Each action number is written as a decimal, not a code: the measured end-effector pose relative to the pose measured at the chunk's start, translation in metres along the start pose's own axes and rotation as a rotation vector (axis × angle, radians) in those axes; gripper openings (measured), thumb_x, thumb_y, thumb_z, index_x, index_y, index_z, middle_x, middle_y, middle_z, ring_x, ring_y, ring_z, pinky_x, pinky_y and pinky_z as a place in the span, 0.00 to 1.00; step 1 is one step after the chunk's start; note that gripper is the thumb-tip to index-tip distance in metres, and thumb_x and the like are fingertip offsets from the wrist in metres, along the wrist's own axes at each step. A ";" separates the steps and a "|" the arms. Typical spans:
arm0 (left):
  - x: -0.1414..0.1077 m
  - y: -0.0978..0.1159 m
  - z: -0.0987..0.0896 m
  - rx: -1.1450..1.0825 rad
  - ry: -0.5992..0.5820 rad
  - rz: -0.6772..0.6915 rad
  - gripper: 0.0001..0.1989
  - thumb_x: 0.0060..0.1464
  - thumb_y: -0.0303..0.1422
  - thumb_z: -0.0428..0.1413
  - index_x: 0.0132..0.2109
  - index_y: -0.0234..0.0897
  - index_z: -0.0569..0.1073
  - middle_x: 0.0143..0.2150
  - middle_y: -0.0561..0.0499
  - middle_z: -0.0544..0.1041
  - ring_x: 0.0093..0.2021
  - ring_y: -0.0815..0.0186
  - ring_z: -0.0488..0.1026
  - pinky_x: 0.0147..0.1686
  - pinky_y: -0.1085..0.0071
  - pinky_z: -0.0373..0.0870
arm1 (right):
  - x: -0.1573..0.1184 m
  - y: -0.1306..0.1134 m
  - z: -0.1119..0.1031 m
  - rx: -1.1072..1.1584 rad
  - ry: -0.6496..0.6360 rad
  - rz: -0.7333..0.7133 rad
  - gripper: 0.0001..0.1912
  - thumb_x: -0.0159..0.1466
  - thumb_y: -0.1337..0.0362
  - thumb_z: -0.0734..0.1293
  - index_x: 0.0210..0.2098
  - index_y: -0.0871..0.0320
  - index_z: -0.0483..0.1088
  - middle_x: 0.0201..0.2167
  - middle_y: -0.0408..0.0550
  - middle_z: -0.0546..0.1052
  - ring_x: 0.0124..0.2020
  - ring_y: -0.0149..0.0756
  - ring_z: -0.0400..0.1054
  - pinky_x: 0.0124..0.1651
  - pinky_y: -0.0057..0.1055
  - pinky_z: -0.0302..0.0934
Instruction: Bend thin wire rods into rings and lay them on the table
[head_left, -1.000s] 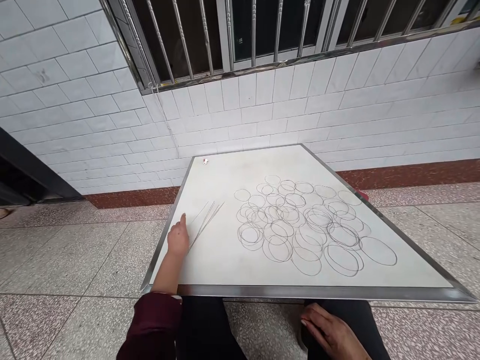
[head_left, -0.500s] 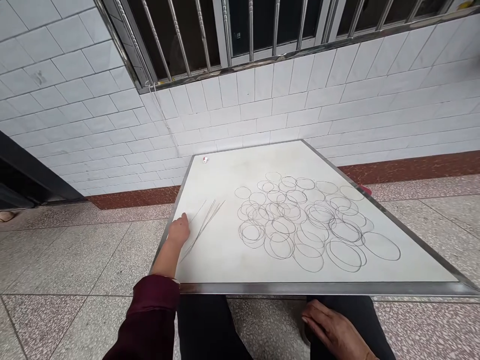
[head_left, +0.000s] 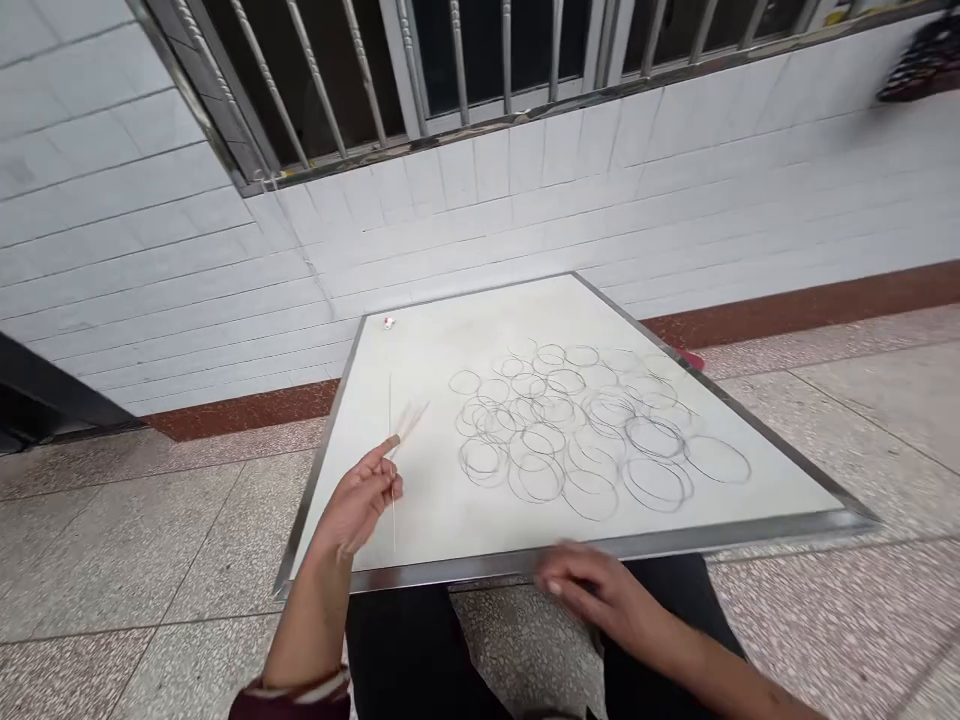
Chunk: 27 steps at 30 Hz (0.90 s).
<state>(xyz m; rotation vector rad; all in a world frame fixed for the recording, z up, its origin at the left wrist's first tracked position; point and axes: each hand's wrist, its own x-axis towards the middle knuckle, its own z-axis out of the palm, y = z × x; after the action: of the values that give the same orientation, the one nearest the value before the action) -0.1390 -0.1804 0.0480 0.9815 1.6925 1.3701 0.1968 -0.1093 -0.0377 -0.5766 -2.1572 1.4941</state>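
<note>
Thin straight strand [head_left: 390, 405], one: held upright in the view at the table's left part, its ends projecting past the fingers.

Left hand [head_left: 358, 510], one: thumb and fingers drawn together, the strand pinched between them, one finger extended forward.

Bundle of straight strands [head_left: 411, 422], one: blurred, fanned at the far end, situated just beyond the extended fingertip; whether it is touched cannot be told.

Thin wire-like rings [head_left: 592, 405], many: spread and overlapped across the centre and right.

Right hand [head_left: 600, 590], one: loosely curled and blurred at the near rim, right of the left hand; no held item is seen, and its exact opening cannot be told.

Small red-and-white item [head_left: 388, 323], one: placed near the far left corner.

Hazards, as judged: the strand could be dropped or bent by a slack or uneven pinch; bundled strands could be scattered by a brush of the extended finger; rings could be snagged or dragged by a low sweep of the right hand.

Edges and room: white tabletop [head_left: 480, 320] bounded by a metal rim [head_left: 750, 538]; left rim close to the left hand; bare surface offered between bundle and rings and along the far side, below the tiled wall [head_left: 480, 230].
</note>
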 end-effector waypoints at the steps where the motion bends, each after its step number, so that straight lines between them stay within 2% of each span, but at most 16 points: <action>1: -0.010 0.004 0.016 -0.055 -0.065 -0.003 0.34 0.51 0.38 0.60 0.65 0.38 0.69 0.35 0.52 0.68 0.31 0.68 0.68 0.36 0.67 0.67 | 0.015 -0.019 -0.001 0.118 -0.011 0.048 0.16 0.70 0.51 0.63 0.38 0.55 0.77 0.30 0.46 0.71 0.30 0.33 0.67 0.37 0.33 0.63; 2: -0.020 0.007 0.031 -0.129 -0.145 -0.017 0.34 0.50 0.37 0.61 0.65 0.38 0.70 0.34 0.53 0.67 0.29 0.70 0.66 0.33 0.69 0.66 | 0.029 -0.035 -0.003 0.261 -0.019 0.108 0.16 0.69 0.50 0.64 0.43 0.54 0.76 0.33 0.46 0.72 0.29 0.31 0.66 0.35 0.31 0.62; 4: -0.036 0.011 0.058 -0.417 -0.349 -0.115 0.32 0.50 0.33 0.62 0.64 0.39 0.71 0.32 0.53 0.66 0.28 0.72 0.63 0.30 0.71 0.62 | 0.054 -0.057 -0.008 0.504 -0.026 0.206 0.18 0.67 0.50 0.67 0.50 0.52 0.74 0.32 0.43 0.71 0.30 0.30 0.66 0.34 0.29 0.60; 6: -0.047 0.013 0.079 -0.529 -0.470 -0.190 0.31 0.51 0.29 0.62 0.63 0.40 0.72 0.31 0.54 0.66 0.27 0.72 0.62 0.29 0.72 0.60 | 0.070 -0.066 -0.011 0.711 -0.024 0.241 0.19 0.64 0.51 0.71 0.50 0.52 0.73 0.32 0.41 0.70 0.29 0.27 0.65 0.33 0.26 0.59; 10: -0.057 0.011 0.095 -0.535 -0.562 -0.254 0.31 0.50 0.23 0.61 0.62 0.44 0.74 0.31 0.53 0.68 0.27 0.71 0.66 0.27 0.72 0.59 | 0.072 -0.065 -0.016 0.807 -0.022 0.241 0.16 0.59 0.52 0.75 0.35 0.59 0.75 0.27 0.40 0.71 0.25 0.24 0.63 0.29 0.24 0.56; 13: -0.056 0.004 0.097 -0.549 -0.561 -0.275 0.29 0.52 0.25 0.62 0.61 0.42 0.74 0.31 0.53 0.69 0.27 0.70 0.66 0.26 0.72 0.61 | 0.065 -0.059 -0.016 0.846 0.056 0.254 0.17 0.57 0.53 0.77 0.33 0.59 0.73 0.29 0.42 0.75 0.25 0.25 0.66 0.29 0.24 0.59; 15: -0.054 -0.006 0.102 -0.598 -0.486 -0.256 0.26 0.53 0.30 0.64 0.60 0.39 0.76 0.30 0.53 0.68 0.26 0.71 0.66 0.26 0.73 0.62 | 0.061 -0.055 -0.014 0.916 0.153 0.254 0.17 0.56 0.53 0.77 0.33 0.58 0.73 0.30 0.42 0.78 0.24 0.25 0.68 0.29 0.24 0.60; 17: -0.051 -0.016 0.115 -0.680 -0.297 -0.176 0.22 0.53 0.34 0.65 0.56 0.39 0.78 0.29 0.54 0.69 0.27 0.72 0.66 0.27 0.73 0.64 | 0.060 -0.052 -0.010 0.978 0.245 0.247 0.17 0.56 0.53 0.78 0.33 0.58 0.72 0.30 0.43 0.79 0.24 0.25 0.69 0.28 0.23 0.60; 19: -0.049 -0.026 0.134 -0.735 -0.066 -0.064 0.23 0.49 0.36 0.69 0.53 0.41 0.80 0.35 0.52 0.74 0.33 0.69 0.71 0.35 0.72 0.69 | 0.060 -0.050 -0.004 1.011 0.312 0.244 0.17 0.55 0.54 0.78 0.32 0.58 0.72 0.31 0.44 0.80 0.25 0.25 0.69 0.27 0.22 0.59; 21: -0.049 -0.031 0.154 -0.754 0.071 -0.024 0.22 0.47 0.40 0.70 0.50 0.40 0.82 0.41 0.49 0.78 0.42 0.64 0.74 0.44 0.67 0.71 | 0.060 -0.049 0.005 1.025 0.352 0.246 0.18 0.53 0.54 0.79 0.32 0.58 0.73 0.31 0.45 0.80 0.26 0.26 0.70 0.28 0.23 0.59; 24: -0.051 -0.033 0.173 -0.764 0.157 -0.069 0.19 0.49 0.43 0.68 0.47 0.41 0.82 0.44 0.46 0.80 0.43 0.63 0.76 0.41 0.67 0.71 | 0.059 -0.049 0.017 1.023 0.375 0.249 0.18 0.52 0.54 0.80 0.31 0.59 0.73 0.31 0.44 0.80 0.27 0.27 0.69 0.29 0.24 0.59; 27: -0.054 -0.030 0.177 -0.765 0.177 -0.080 0.16 0.51 0.43 0.67 0.45 0.43 0.82 0.45 0.47 0.81 0.44 0.63 0.76 0.39 0.68 0.71 | 0.058 -0.049 0.023 1.030 0.404 0.260 0.18 0.52 0.54 0.80 0.30 0.59 0.73 0.29 0.43 0.79 0.27 0.26 0.67 0.30 0.24 0.57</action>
<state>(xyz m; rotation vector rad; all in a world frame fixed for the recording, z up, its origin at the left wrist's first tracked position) 0.0392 -0.1582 -0.0058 0.3570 1.1303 1.8745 0.1325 -0.1098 0.0089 -0.6810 -0.8356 2.1141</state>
